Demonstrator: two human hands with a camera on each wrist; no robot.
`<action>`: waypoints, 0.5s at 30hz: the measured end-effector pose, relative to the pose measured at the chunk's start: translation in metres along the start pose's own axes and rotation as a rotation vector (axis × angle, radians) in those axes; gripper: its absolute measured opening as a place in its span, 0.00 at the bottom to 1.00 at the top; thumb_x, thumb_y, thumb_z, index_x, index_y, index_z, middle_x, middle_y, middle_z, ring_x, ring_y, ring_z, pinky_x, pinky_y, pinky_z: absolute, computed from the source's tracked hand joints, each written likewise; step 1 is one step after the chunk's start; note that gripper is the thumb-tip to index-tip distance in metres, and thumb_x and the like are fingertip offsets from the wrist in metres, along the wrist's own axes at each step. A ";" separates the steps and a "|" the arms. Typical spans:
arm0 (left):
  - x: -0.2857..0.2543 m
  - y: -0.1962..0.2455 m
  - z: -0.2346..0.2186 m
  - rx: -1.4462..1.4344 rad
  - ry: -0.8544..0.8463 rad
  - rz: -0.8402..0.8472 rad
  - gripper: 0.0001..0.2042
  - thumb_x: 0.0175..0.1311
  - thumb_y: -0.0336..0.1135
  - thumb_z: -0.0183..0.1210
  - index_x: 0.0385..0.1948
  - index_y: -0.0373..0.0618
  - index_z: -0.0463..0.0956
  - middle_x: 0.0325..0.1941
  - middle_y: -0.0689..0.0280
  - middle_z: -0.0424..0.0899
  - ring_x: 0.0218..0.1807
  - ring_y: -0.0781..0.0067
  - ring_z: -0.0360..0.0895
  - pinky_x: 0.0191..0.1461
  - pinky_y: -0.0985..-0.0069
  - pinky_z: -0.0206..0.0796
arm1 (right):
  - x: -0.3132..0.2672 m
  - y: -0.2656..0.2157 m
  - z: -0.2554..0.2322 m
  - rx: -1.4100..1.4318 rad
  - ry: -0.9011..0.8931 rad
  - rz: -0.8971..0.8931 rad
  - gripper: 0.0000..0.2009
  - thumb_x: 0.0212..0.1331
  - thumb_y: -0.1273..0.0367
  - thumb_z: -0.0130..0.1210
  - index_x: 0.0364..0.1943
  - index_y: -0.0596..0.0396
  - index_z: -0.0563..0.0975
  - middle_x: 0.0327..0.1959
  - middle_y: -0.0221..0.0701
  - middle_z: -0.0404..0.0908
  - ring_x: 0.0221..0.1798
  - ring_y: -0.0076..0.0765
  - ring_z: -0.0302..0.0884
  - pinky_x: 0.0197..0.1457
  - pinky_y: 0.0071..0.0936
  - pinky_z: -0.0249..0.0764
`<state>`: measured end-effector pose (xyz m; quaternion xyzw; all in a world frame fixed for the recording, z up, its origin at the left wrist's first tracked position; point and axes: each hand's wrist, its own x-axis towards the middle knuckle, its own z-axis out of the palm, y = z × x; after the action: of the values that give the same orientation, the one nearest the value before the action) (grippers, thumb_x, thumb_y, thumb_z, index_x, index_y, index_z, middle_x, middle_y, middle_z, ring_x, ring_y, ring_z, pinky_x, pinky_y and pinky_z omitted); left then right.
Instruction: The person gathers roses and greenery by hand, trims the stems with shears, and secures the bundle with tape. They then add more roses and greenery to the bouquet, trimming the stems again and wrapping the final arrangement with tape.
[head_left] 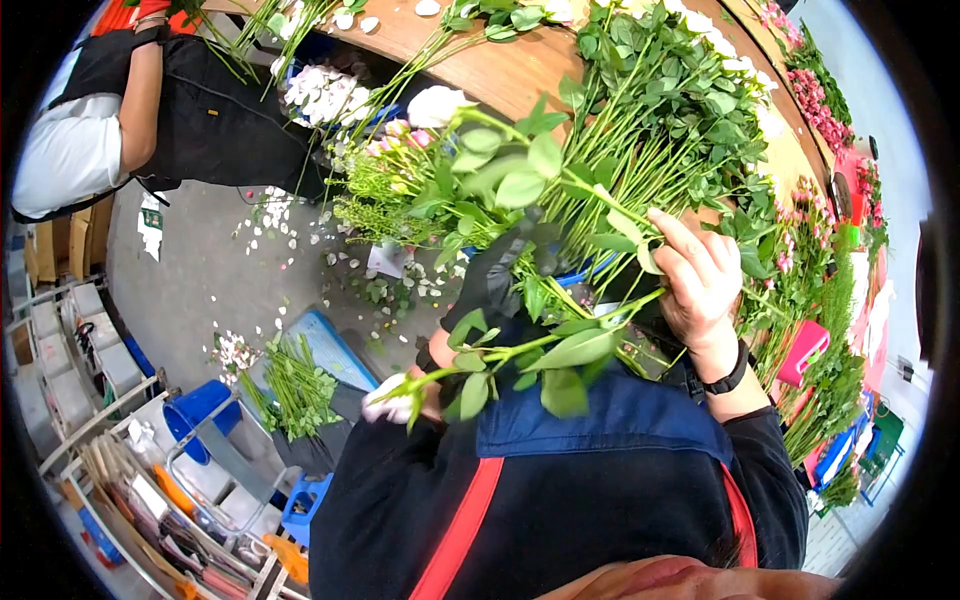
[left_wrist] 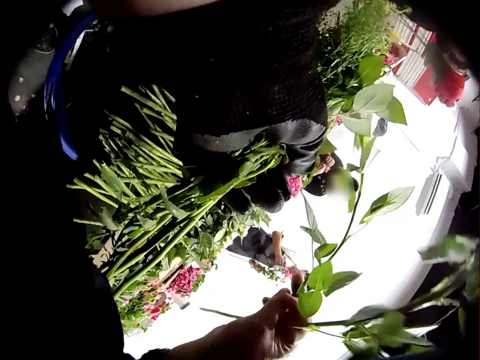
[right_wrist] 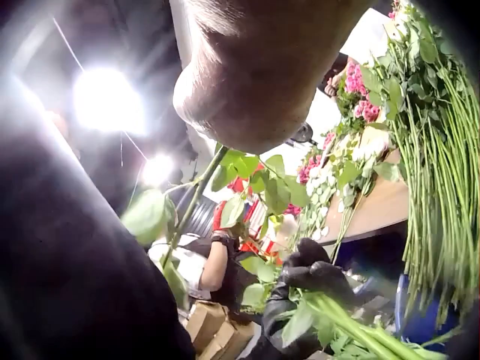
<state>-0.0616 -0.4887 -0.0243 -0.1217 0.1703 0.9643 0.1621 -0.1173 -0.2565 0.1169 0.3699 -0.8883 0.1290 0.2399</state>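
My bare right hand (head_left: pixel 695 275) pinches the stems of two white roses in the head view. One rose (head_left: pixel 437 105) points to the upper left, and the other, a pink-tinged white rose (head_left: pixel 392 400), hangs to the lower left in front of my chest. Leaves (head_left: pixel 580 350) stand out along both stems. My left hand (head_left: pixel 505 265), in a black glove, is partly hidden behind the foliage. In the left wrist view, the gloved fingers (left_wrist: pixel 300 150) curl round a bundle of green stems (left_wrist: pixel 247 169). The right wrist view also shows that glove gripping stems (right_wrist: pixel 337 322).
A big heap of cut roses (head_left: pixel 660 110) lies on the wooden table (head_left: pixel 520 65). Pink flowers (head_left: pixel 820 105) line its right side. Petals litter the floor (head_left: pixel 200 260). A blue bucket (head_left: pixel 200 415) and carts stand lower left. Another person (head_left: pixel 90 140) is at upper left.
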 end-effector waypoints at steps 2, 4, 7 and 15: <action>0.002 -0.003 -0.001 0.014 0.000 -0.008 0.16 0.67 0.36 0.52 0.55 0.46 0.68 0.46 0.61 0.76 0.39 0.67 0.75 0.51 0.65 0.69 | 0.000 -0.004 0.001 -0.039 -0.022 -0.037 0.08 0.37 0.71 0.56 0.27 0.51 0.75 0.45 0.27 0.83 0.29 0.30 0.71 0.33 0.25 0.63; -0.001 -0.004 -0.001 0.037 -0.002 -0.010 0.17 0.67 0.36 0.52 0.56 0.46 0.68 0.47 0.61 0.76 0.40 0.67 0.75 0.51 0.66 0.69 | -0.001 -0.006 0.001 -0.043 -0.033 -0.064 0.09 0.37 0.71 0.56 0.28 0.51 0.76 0.46 0.26 0.82 0.30 0.29 0.71 0.33 0.25 0.62; -0.006 -0.003 0.001 0.056 0.015 -0.012 0.17 0.67 0.36 0.52 0.57 0.46 0.67 0.48 0.61 0.76 0.41 0.67 0.75 0.52 0.66 0.69 | -0.006 -0.008 0.004 -0.040 -0.040 -0.078 0.10 0.38 0.70 0.56 0.30 0.50 0.77 0.48 0.24 0.82 0.31 0.27 0.70 0.35 0.24 0.61; -0.019 0.002 0.004 0.105 0.000 0.004 0.19 0.68 0.36 0.52 0.59 0.45 0.66 0.52 0.61 0.75 0.44 0.68 0.74 0.52 0.68 0.69 | -0.006 -0.014 0.007 0.071 -0.133 0.021 0.11 0.39 0.73 0.57 0.32 0.50 0.78 0.45 0.23 0.83 0.30 0.26 0.71 0.34 0.25 0.62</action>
<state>-0.0459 -0.4942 -0.0148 -0.1125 0.2210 0.9544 0.1663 -0.1058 -0.2657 0.1090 0.3766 -0.9010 0.1379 0.1656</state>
